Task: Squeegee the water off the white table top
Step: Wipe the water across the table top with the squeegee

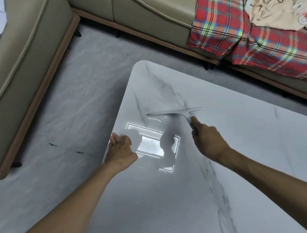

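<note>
The white marble-veined table top (239, 147) fills the lower right of the head view. A pale squeegee (173, 112) lies with its blade flat on the table, blurred by motion; my right hand (207, 140) is shut on its handle, just behind the blade. Small water droplets (150, 142) show in the bright reflected ceiling light near the table's left edge. My left hand (120, 150) rests at that left edge, fingers apart, holding nothing.
A beige sofa (22, 69) runs along the left and the back. A red plaid blanket (242, 31) and a crumpled beige cloth (277, 8) lie on the sofa at the back right. Grey marble-look floor (69, 112) separates sofa and table.
</note>
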Tool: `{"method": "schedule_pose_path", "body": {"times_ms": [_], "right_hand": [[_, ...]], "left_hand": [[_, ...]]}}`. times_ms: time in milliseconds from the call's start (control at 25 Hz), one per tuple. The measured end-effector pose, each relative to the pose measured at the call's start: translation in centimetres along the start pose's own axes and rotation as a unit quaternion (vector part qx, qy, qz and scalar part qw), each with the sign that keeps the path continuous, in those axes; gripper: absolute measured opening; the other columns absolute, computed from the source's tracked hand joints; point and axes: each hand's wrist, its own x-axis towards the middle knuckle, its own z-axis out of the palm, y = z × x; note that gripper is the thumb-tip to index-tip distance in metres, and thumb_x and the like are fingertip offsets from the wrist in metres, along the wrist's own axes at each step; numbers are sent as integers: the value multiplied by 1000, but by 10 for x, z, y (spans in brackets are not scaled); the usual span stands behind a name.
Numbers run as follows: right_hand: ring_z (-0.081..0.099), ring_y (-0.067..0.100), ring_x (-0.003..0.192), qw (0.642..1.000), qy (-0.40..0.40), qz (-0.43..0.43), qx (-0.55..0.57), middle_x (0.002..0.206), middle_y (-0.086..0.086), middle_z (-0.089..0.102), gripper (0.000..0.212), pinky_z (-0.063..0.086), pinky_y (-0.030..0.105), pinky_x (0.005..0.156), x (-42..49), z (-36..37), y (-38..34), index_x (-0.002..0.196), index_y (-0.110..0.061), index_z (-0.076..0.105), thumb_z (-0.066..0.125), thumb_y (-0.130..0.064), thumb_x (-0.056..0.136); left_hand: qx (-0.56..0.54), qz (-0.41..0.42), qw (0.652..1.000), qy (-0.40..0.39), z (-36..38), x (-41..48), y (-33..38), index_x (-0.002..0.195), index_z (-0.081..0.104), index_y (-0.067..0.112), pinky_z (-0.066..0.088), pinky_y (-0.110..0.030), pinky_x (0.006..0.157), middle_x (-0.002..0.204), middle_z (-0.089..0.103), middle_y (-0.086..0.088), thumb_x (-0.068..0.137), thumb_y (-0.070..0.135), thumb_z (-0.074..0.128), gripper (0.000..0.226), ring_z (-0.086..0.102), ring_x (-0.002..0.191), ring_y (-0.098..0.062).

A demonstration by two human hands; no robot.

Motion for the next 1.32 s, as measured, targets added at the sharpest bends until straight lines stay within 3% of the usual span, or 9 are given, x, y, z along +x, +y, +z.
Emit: {"method": "schedule_pose_path", "body": {"times_ms": [120, 240, 400, 560, 680, 880, 1120, 1240, 1320], "right_hand": [[57, 41, 80, 1000, -17, 10, 20, 90, 17, 66, 27, 37, 34, 64, -25, -9, 1, 124, -11, 47, 38, -16, 99], [61, 48, 85, 996, 62, 3, 63, 100, 27, 66, 20, 48, 43, 72, 16, -36, -16, 112, -5, 49, 37, -14, 99], [55, 36, 80, 978, 88, 52, 181, 96, 23, 55, 15, 53, 43, 70, 102, -60, -66, 90, -23, 40, 32, -13, 95], [58, 38, 96, 986, 66, 52, 147, 111, 21, 56, 29, 50, 43, 78, 128, -37, -96, 117, -13, 43, 32, -7, 91], [54, 44, 103, 996, 57, -10, 66, 114, 26, 58, 41, 38, 38, 75, 101, -12, -84, 136, -15, 34, 35, -12, 95], [59, 38, 80, 991, 6, -130, -41, 88, 11, 59, 54, 40, 36, 63, 13, 18, -12, 148, -36, 18, 35, -22, 99], [57, 29, 74, 989, -33, -124, -79, 81, 0, 55, 58, 48, 37, 65, -56, 17, 69, 147, -49, 7, 35, -30, 100], [56, 27, 74, 988, -7, -151, -39, 81, -3, 57, 55, 48, 36, 65, -51, 8, 61, 145, -50, 12, 37, -33, 99], [58, 27, 78, 980, 2, -200, -4, 87, -3, 61, 50, 48, 38, 67, -36, 11, 32, 145, -49, 14, 35, -39, 100]], "left_hand": [[8, 7, 1000, 3, 2, 0, 0, 118, 37, 14, 16, -40, 119, 156, -8, -27, 79, 11, 53, 43, -9, 148, -35], [9, 12, 1000, -1, 2, 4, -5, 115, 36, 17, 19, -39, 118, 156, -6, -25, 78, 13, 55, 41, -9, 149, -33], [6, 16, 1000, -13, 1, 7, -12, 108, 34, 22, 27, -39, 114, 157, -2, -16, 78, 19, 59, 39, -3, 149, -27], [18, 26, 999, -15, 1, 3, -17, 103, 34, 24, 37, -32, 88, 150, 8, -7, 72, 17, 57, 40, 23, 139, -26], [15, 20, 1000, -19, 1, 3, -18, 103, 32, 25, 36, -37, 100, 158, -4, -11, 76, 18, 58, 38, 11, 147, -26], [5, 0, 999, -34, -1, 1, -12, 105, 33, 22, 34, -38, 105, 158, -3, -13, 77, 18, 58, 37, 5, 148, -25], [-4, -19, 999, -44, 0, -3, -6, 109, 37, 18, 35, -40, 107, 158, 0, -13, 76, 14, 54, 38, 3, 149, -23], [-40, -22, 997, 68, -1, -12, -7, 97, 37, 17, 46, -35, 79, 121, 46, -11, 76, 10, 54, 28, 51, 111, -31], [-133, -43, 970, 198, -4, -22, -17, 91, 40, 17, 45, -36, 69, 89, 56, -3, 80, 8, 55, 21, 59, 85, -33]]}}
